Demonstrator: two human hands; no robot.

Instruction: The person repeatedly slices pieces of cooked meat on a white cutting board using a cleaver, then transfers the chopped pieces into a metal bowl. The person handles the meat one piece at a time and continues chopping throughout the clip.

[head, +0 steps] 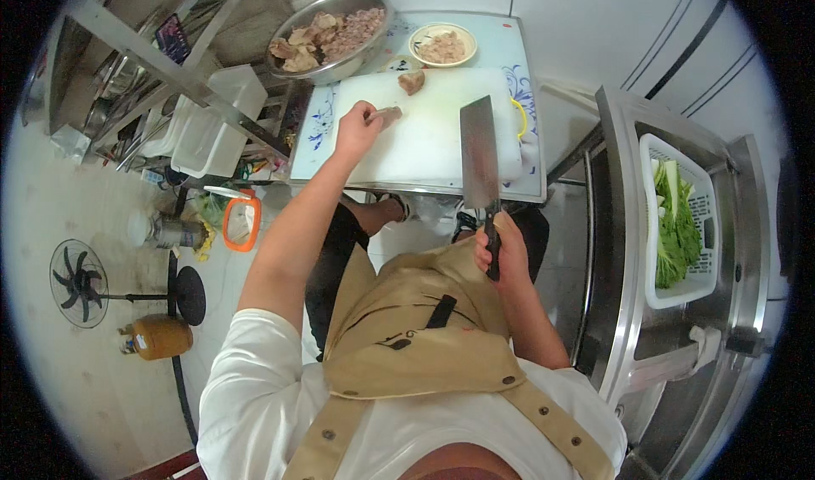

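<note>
My left hand [359, 130] grips a piece of meat [389, 114] over the left part of a white cutting board [433, 142]. Another chunk of meat [411, 82] rests near the board's far edge. My right hand [503, 247] holds a cleaver [481, 155] by its black handle, the broad blade pointing away from me over the board's right side. Behind the board, a steel bowl [344, 71] holds diced meat and larger pieces. A smaller patterned bowl [472, 42] beside it contains chopped meat.
To the right, a white plastic basket [651, 225] of leafy greens stands in a steel sink unit [614, 225]. On the left are a metal rack [146, 63], white plastic bins [207, 130], an orange-rimmed container [242, 222], a fan [79, 282] and a gas cylinder [162, 337].
</note>
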